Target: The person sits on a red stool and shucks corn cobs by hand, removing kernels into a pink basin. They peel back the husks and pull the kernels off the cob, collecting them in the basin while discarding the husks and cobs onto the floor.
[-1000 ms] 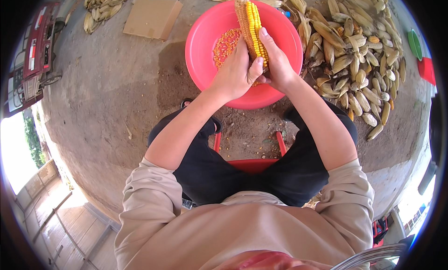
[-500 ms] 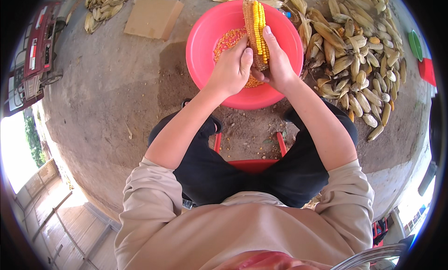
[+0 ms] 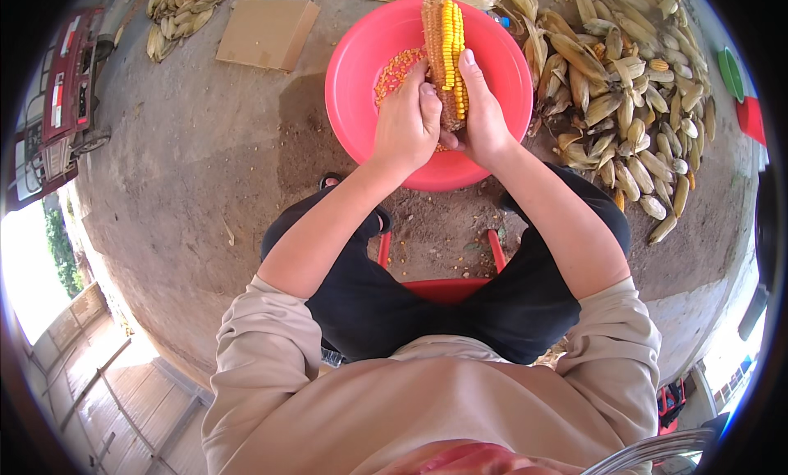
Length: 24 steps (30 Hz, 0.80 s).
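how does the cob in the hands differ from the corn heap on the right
The cob is bare of husk, while most ears in the corn heap wear dry, pale husks.
The cob is upheld by the left hand and right hand over the pink basin; the heap lies on the ground.
Both are corn.

Grey-brown floor [image 3: 180, 171] — pink basin [image 3: 348, 93], cardboard [image 3: 268, 33], corn heap [image 3: 603, 107]

Beige top [image 3: 435, 397] — black trousers [image 3: 361, 311]
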Available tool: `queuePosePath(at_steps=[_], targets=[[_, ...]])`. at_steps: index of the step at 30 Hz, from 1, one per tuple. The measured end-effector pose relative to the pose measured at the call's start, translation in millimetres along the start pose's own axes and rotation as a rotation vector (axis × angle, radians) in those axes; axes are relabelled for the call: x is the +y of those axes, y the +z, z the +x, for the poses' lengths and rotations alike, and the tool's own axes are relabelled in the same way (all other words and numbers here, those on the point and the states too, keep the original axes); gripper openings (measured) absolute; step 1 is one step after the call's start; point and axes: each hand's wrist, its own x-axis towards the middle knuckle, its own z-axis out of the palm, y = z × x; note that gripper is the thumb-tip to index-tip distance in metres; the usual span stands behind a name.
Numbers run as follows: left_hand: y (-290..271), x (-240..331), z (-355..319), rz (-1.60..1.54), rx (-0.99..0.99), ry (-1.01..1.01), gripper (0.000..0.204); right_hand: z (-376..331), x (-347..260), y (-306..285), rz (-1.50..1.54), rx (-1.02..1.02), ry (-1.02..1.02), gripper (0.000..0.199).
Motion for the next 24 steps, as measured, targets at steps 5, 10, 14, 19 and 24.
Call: queuePosePath(at_steps=[5,10,14,19,24], targets=[[-6.5,20.5,0.5,-0.224,-0.064,-0.126,0.053,1.1,-1.1,-1.7,-0.056,-0.008,-0.054,0.062],[-1.4,17.5,1.3,-0.253,-0.035,-0.073,0.054,-0.4,-2.4,0.3,-0.051,-0.003,-0.060,0.061],[-0.4,16.5,-0.1,-0.317,-0.023,-0.122,0.049,-1.2,-4.1,0.2,-0.040,-0.010,-0.061,0.061],[-5.4,1.2,4.4,-0.279,0.002,-0.145,0.037,1.2,-3.3,-1.9,-0.084,-0.042,-0.094,0.058],[-12.9,-0.8,8.7,-0.015,0.223,0.003,0.028,-3.6,-15.3,1.8,-0.322,0.148,-0.120,0.053]])
